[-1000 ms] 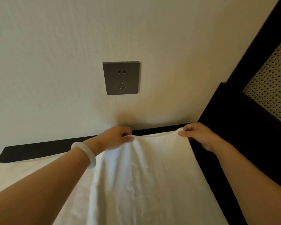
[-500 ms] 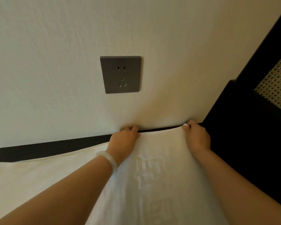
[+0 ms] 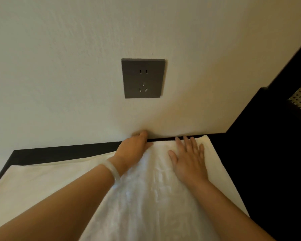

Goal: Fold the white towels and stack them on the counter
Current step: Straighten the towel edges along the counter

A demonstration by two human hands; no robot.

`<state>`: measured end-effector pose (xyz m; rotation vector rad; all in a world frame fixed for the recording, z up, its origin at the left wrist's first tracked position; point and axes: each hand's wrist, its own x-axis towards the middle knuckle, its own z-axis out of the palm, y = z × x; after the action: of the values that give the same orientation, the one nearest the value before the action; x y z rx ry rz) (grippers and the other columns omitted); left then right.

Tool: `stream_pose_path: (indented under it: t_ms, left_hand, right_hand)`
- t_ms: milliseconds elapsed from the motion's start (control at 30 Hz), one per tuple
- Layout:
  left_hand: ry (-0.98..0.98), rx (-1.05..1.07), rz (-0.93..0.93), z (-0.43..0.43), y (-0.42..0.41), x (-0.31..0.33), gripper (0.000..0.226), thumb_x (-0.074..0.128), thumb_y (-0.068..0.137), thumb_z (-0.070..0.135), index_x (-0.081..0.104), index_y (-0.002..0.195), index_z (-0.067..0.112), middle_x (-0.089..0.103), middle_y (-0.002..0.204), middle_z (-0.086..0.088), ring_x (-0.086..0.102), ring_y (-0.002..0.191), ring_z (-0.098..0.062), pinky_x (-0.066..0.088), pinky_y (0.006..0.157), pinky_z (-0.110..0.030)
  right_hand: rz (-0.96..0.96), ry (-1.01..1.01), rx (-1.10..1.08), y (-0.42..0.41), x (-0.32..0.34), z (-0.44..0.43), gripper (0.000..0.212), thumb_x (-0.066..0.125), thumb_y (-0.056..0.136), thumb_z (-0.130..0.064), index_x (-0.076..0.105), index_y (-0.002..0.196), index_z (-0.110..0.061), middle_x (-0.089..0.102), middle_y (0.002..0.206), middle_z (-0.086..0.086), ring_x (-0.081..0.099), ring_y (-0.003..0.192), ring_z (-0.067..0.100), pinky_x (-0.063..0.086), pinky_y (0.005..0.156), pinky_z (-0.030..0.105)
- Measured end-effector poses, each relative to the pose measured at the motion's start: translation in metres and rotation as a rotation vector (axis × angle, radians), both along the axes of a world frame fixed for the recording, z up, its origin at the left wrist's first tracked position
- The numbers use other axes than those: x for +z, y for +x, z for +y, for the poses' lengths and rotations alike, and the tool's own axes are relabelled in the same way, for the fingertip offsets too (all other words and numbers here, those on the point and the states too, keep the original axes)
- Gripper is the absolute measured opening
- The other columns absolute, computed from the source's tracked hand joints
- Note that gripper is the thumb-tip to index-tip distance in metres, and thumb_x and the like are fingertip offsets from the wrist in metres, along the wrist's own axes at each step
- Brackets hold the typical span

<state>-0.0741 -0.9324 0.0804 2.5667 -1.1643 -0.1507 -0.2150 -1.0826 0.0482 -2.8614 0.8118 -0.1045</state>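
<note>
A white towel (image 3: pixel 146 197) lies on the dark counter (image 3: pixel 59 152), its far edge near the wall under a grey socket (image 3: pixel 142 78). The right hand (image 3: pixel 189 160) presses flat on it, fingers apart. The left hand (image 3: pixel 132 150) rests at the fold's far left corner, fingers together; whether it pinches the edge cannot be told. Raised lettering in the towel is too faint to read

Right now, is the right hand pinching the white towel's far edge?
No, the right hand lies flat on the white towel with its fingers straight and spread.
</note>
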Motion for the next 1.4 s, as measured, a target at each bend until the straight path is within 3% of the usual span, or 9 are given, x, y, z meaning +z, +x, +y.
stream_pose_path:
  t_ms: [133, 333, 500, 633, 833, 1000, 1167, 1267, 1400]
  left_hand:
    - [0.113, -0.1, 0.326, 0.042, 0.025, 0.022, 0.04, 0.06, 0.094, 0.046, 0.041, 0.068, 0.022, 0.045, 0.068, 0.006, 0.046, 0.067, -0.019, 0.033, 0.059, -0.03]
    - [0.24, 0.034, 0.435, 0.098, 0.055, 0.041, 0.038, 0.055, 0.096, 0.048, 0.062, 0.082, 0.014, 0.059, 0.088, -0.005, 0.056, 0.086, -0.022, 0.039, 0.072, -0.029]
    - [0.195, 0.193, 0.28, 0.106, 0.06, 0.017, 0.049, 0.055, 0.093, 0.057, 0.058, 0.067, 0.016, 0.053, 0.069, 0.002, 0.05, 0.064, -0.014, 0.038, 0.062, -0.028]
    - [0.119, 0.146, 0.319, 0.127, 0.059, 0.018, 0.048, 0.055, 0.095, 0.052, 0.053, 0.064, 0.015, 0.049, 0.063, 0.002, 0.046, 0.058, -0.014, 0.036, 0.055, -0.026]
    - [0.282, 0.249, -0.057, 0.135, 0.055, 0.008, 0.051, 0.031, 0.103, 0.051, 0.069, 0.1, 0.017, 0.069, 0.099, -0.003, 0.063, 0.092, -0.024, 0.044, 0.075, -0.034]
    - [0.096, 0.334, -0.423, 0.158, 0.006, -0.001, 0.036, 0.066, 0.087, 0.04, 0.068, 0.098, 0.006, 0.062, 0.11, -0.016, 0.058, 0.101, -0.037, 0.048, 0.086, -0.047]
    - [0.137, 0.247, -0.303, 0.194, -0.051, -0.032, 0.061, 0.025, 0.1, 0.056, 0.051, 0.142, 0.02, 0.047, 0.148, -0.01, 0.045, 0.136, -0.034, 0.025, 0.109, -0.052]
    - [0.182, 0.29, -0.176, 0.195, -0.043, -0.038, 0.066, 0.009, 0.1, 0.06, 0.04, 0.15, 0.029, 0.037, 0.156, -0.004, 0.036, 0.143, -0.03, 0.016, 0.11, -0.053]
    - [0.202, 0.27, -0.095, 0.19, -0.041, -0.029, 0.071, -0.008, 0.094, 0.06, 0.007, 0.157, 0.033, -0.004, 0.163, 0.0, -0.004, 0.151, -0.025, -0.004, 0.118, -0.051]
  right_hand:
    - [0.009, -0.023, -0.011, 0.0, 0.006, 0.0, 0.081, -0.003, 0.088, -0.065, 0.014, 0.157, -0.028, 0.008, 0.166, 0.002, -0.005, 0.152, 0.021, -0.009, 0.122, 0.045]
    - [0.027, -0.016, -0.025, 0.0, 0.008, 0.0, 0.064, 0.02, 0.1, -0.057, 0.017, 0.157, -0.028, 0.009, 0.165, 0.0, -0.002, 0.152, 0.016, -0.005, 0.123, 0.041]
    - [-0.113, 0.029, -0.036, 0.001, 0.005, 0.001, 0.069, 0.04, 0.098, -0.052, 0.026, 0.154, -0.014, 0.024, 0.161, 0.005, 0.015, 0.149, 0.02, 0.004, 0.124, 0.037]
    - [-0.219, -0.064, -0.113, -0.001, 0.003, 0.002, 0.053, 0.054, 0.094, -0.043, 0.052, 0.128, -0.003, 0.05, 0.137, 0.018, 0.041, 0.129, 0.035, 0.032, 0.113, 0.051]
    - [-0.045, -0.103, -0.166, 0.002, 0.0, 0.001, 0.064, 0.029, 0.101, -0.051, 0.03, 0.153, -0.012, 0.025, 0.161, 0.005, 0.016, 0.15, 0.022, 0.001, 0.123, 0.046]
    - [0.051, -0.085, -0.186, 0.004, 0.003, -0.001, 0.069, 0.02, 0.101, -0.054, 0.014, 0.157, -0.015, 0.01, 0.165, 0.002, 0.004, 0.152, 0.019, -0.003, 0.123, 0.045]
    - [0.129, -0.06, -0.184, 0.007, 0.006, 0.0, 0.069, 0.017, 0.101, -0.053, 0.008, 0.158, -0.015, 0.006, 0.166, 0.002, 0.001, 0.152, 0.019, -0.002, 0.123, 0.046]
    - [0.159, -0.082, -0.181, 0.008, 0.016, 0.012, 0.068, 0.017, 0.103, -0.05, 0.007, 0.158, -0.011, 0.005, 0.166, 0.006, 0.001, 0.152, 0.021, 0.003, 0.122, 0.051]
    - [-0.048, -0.111, 0.107, 0.027, 0.027, 0.106, 0.082, 0.008, 0.093, -0.054, 0.033, 0.152, -0.003, 0.03, 0.159, 0.015, 0.024, 0.149, 0.027, 0.006, 0.121, 0.048]
